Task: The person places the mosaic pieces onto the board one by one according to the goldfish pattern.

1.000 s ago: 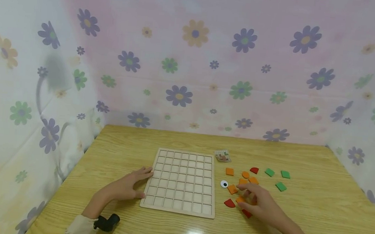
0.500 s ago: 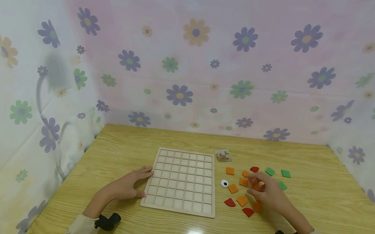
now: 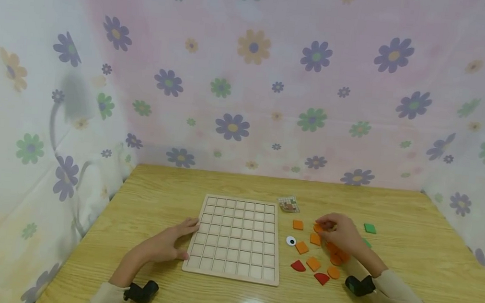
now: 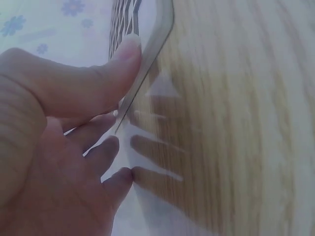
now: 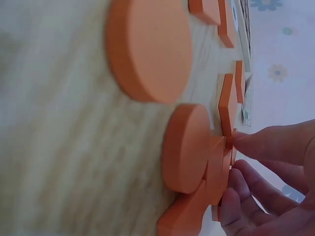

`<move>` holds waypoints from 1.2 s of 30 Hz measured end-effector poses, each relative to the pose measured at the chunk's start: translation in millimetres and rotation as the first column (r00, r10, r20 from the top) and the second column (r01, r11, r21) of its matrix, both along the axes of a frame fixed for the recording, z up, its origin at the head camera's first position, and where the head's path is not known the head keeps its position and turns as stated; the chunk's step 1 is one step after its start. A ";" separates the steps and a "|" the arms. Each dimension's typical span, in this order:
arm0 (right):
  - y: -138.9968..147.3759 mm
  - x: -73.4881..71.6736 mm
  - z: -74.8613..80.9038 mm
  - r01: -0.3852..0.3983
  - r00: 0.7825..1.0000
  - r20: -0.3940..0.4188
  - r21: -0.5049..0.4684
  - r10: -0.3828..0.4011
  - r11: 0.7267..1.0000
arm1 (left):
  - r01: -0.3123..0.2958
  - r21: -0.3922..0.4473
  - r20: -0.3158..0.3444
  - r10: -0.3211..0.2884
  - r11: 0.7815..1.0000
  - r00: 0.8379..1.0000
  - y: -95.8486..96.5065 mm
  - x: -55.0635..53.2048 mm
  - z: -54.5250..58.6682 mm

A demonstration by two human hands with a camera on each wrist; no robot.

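**Orange piece (image 3: 318, 228) at the fingertips of your right hand (image 3: 340, 231)**

It lies right of centre in the frame's lower half, left of that hand; your left hand (image 3: 166, 245), loosely spread at the grid board's (image 3: 233, 242) left edge, is farther off. Your right fingers are narrow; whether they grip it, you cannot tell. It looks flat, plain orange, its outline and long axis partly hidden.

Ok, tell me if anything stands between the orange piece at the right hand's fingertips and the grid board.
Yes: a flat orange square lies between the orange piece at the fingertips of the right hand and the grid board. It is thin, so lifting the piece over it should probably do.
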State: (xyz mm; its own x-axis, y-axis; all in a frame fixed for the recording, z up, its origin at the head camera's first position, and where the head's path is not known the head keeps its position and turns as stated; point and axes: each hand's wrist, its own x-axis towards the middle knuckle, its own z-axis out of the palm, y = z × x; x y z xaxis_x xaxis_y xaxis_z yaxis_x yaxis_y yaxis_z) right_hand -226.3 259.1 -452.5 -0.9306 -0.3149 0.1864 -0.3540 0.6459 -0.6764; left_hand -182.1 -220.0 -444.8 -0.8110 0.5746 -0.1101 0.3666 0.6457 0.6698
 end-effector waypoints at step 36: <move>-18.4 -18.5 -5.5 -0.100 0.992 -0.075 -0.020 0.098 0.995 | -0.036 -0.063 -0.051 0.033 0.997 0.998 9.1 7.9 -3.8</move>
State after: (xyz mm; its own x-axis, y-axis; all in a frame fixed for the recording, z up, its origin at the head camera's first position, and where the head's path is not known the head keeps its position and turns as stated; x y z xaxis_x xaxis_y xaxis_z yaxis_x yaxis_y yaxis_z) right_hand -244.9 240.8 -458.0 -0.8785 -0.3993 0.2623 -0.4651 0.5897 -0.6602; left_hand -174.1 -210.8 -448.7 -0.8355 0.5395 -0.1045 0.3754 0.6993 0.6083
